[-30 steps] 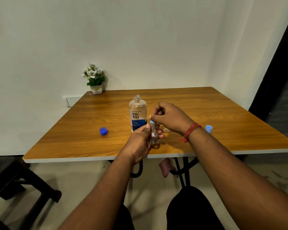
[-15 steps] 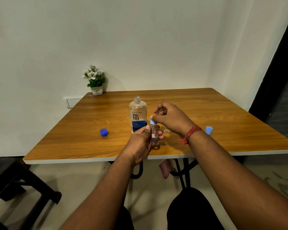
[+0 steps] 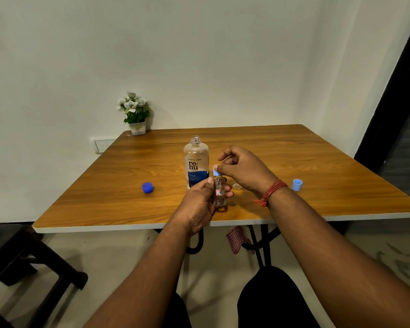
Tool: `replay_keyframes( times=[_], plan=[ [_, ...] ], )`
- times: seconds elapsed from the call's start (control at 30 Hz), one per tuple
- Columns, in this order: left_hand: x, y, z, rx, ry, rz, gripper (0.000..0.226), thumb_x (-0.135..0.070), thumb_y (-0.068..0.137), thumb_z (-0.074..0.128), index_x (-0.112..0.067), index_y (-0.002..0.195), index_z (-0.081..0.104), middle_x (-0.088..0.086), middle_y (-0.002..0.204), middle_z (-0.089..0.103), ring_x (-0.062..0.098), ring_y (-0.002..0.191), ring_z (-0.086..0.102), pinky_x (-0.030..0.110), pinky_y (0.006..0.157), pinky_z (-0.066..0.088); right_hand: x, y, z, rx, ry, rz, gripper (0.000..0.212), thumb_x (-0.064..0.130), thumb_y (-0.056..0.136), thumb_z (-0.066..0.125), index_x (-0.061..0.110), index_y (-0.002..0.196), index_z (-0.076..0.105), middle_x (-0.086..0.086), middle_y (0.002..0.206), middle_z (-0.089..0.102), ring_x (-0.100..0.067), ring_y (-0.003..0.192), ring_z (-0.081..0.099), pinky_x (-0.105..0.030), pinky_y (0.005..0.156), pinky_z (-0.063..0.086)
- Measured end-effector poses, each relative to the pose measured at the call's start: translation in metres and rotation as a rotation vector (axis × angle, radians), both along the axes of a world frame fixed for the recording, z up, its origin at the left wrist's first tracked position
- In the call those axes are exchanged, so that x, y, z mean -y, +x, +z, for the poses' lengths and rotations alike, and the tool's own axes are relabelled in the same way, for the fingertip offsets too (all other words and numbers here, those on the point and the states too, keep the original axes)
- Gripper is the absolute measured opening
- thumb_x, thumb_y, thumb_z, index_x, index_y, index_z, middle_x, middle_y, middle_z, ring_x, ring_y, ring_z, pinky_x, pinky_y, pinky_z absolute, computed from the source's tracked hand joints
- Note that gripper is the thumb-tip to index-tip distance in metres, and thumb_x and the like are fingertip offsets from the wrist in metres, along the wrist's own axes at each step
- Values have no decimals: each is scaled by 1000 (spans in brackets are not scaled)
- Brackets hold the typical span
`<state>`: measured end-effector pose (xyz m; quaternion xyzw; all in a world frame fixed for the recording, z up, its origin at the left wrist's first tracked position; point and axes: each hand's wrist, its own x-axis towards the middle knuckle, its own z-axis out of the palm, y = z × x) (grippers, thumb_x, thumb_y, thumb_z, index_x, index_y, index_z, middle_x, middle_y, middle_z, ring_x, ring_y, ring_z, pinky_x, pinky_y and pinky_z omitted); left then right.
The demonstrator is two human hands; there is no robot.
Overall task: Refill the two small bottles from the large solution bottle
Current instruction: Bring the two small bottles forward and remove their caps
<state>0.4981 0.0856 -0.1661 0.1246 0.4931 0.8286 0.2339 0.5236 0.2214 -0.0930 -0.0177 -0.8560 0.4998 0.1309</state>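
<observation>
1. The small bottle (image 3: 219, 192) sits just below the middle of the frame, upright, its long axis vertical and its neck pointing up toward the top of the frame.
2. The left hand (image 3: 198, 204) grasps the small bottle around its body, thumb on the near side and fingertips showing past its right edge.
3. The right hand (image 3: 243, 170) comes in from the right of the frame and pinches the light blue cap (image 3: 216, 172) at the bottle's top between curled fingers; a red thread band (image 3: 271, 192) circles its wrist.
4. The large solution bottle (image 3: 196, 162) stands upright on the wooden table (image 3: 294, 150) just behind and to the left of the small bottle, its long axis vertical, its open mouth pointing up, uncapped.
5. A dark blue cap (image 3: 147, 187) lies on the table left of centre, well apart from the bottles.
6. Another light blue cap-like piece (image 3: 297, 184) stands on the table right of the right wrist.
7. A small clear round piece (image 3: 236, 186) lies on the table under the right hand.
8. A potted plant (image 3: 135, 114) stands at the table's far left corner, in the upper left of the frame.
</observation>
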Motion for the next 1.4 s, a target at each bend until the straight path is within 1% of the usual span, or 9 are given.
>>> replay_keyframes(
  times=[0.2, 0.33, 0.5, 0.93, 1.13, 1.2, 1.27, 1.33, 1.4],
  plan=[
    [0, -1, -1, 5, -15, 2, 35, -25, 107, 36, -2, 114, 62, 13, 91, 74, 24, 88, 70, 40, 91, 48, 0, 3, 4, 19, -57, 39, 33, 16, 90, 60, 26, 122, 59, 5, 104, 68, -5, 93, 63, -21, 72, 49],
    [0, 0, -1, 5, -13, 3, 35, -25, 107, 36, -2, 112, 62, 14, 90, 72, 24, 86, 70, 38, 88, 48, 1, 2, -4, 8, -50, 17, 32, 26, 87, 71, 22, 117, 60, 3, 97, 63, -11, 88, 65, -26, 73, 52],
    [-1, 1, 0, 4, -14, 18, 35, -24, 107, 36, -2, 111, 62, 14, 88, 72, 24, 84, 70, 38, 87, 48, 1, 0, -6, 1, -84, -15, 27, 21, 86, 71, 19, 110, 60, 2, 94, 68, -12, 81, 66, -23, 61, 48],
    [-1, 3, 5, -26, -65, 25, 31, -25, 106, 39, -5, 112, 61, 10, 93, 75, 21, 89, 72, 36, 84, 54, -33, 11, -9, -174, -347, -170, 12, 3, 90, 60, 14, 93, 57, -7, 90, 66, -21, 85, 74, -45, 83, 60],
    [-20, 11, 10, -158, -186, 21, 26, -25, 106, 39, -12, 117, 58, 11, 111, 73, 22, 106, 71, 40, 85, 58, -76, 36, -26, -180, -243, -297, 14, 6, 86, 65, 19, 92, 62, -4, 94, 65, -24, 87, 71, -48, 84, 59],
    [-33, 15, 14, -242, -246, -4, 26, -24, 107, 38, -16, 124, 55, 11, 115, 71, 20, 108, 70, 43, 85, 59, -89, 44, -32, -191, -146, -348, 17, 10, 84, 67, 25, 92, 65, 0, 94, 66, -23, 85, 69, -44, 81, 59],
    [-49, 17, 16, -336, -295, -37, 28, -24, 107, 38, -18, 131, 53, 12, 117, 69, 19, 107, 69, 43, 87, 57, -101, 52, -37, -206, -12, -379, 18, 12, 84, 68, 27, 94, 68, 2, 97, 65, -13, 80, 63, -28, 73, 53],
    [-65, 17, 16, -395, -324, -64, 30, -23, 108, 39, -16, 132, 54, 10, 117, 69, 16, 102, 68, 33, 82, 58, -110, 60, -43, -214, 138, -410, 20, 11, 85, 68, 26, 98, 71, 3, 102, 62, -3, 80, 56, -11, 69, 42],
    [-81, 16, 18, -396, -354, -93, 30, -22, 108, 39, -13, 132, 54, 7, 116, 69, 11, 98, 67, 22, 74, 57, -120, 67, -49, -177, 260, -439, 24, 10, 84, 68, 23, 104, 70, 3, 102, 60, -4, 80, 54, -9, 67, 38]
  ],
)
